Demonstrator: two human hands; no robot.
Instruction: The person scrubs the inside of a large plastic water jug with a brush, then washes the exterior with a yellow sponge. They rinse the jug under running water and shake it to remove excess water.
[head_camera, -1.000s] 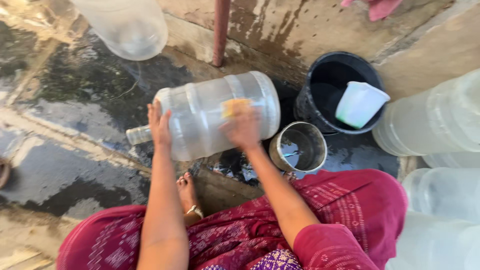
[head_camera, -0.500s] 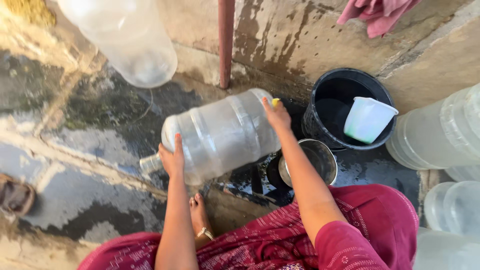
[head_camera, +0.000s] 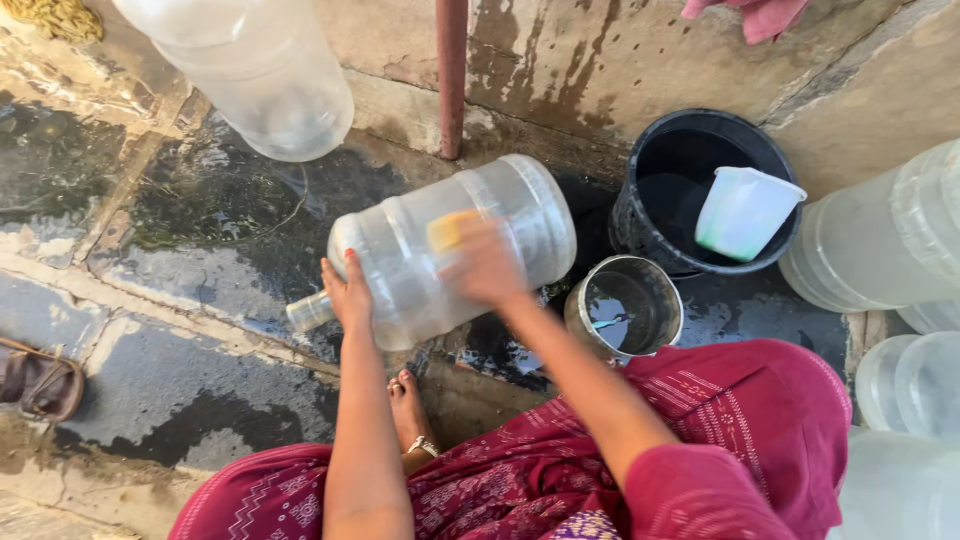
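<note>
Water jug (head_camera: 440, 255) lies on its side on the wet stone floor (head_camera: 200, 240), beside the steel pot (head_camera: 625, 305). Your left hand (head_camera: 347, 293) presses open near its neck; your right hand (head_camera: 485, 265), blurred, holds a yellow sponge (head_camera: 447, 230) against its wall.

Left hand (head_camera: 347, 292) steadies tipped clear jug (head_camera: 440, 250); right hand (head_camera: 487, 265) presses yellow sponge (head_camera: 447, 230).

Just right of our hands we see a steel pot (head_camera: 625, 318) holding water, and beyond it a black bucket (head_camera: 650, 215) with a white mug (head_camera: 745, 212) inside. Clear jugs (head_camera: 880, 240) crowd the far right. A brown sandal (head_camera: 38, 382) lies far left on the wet floor (head_camera: 190, 270).
</note>
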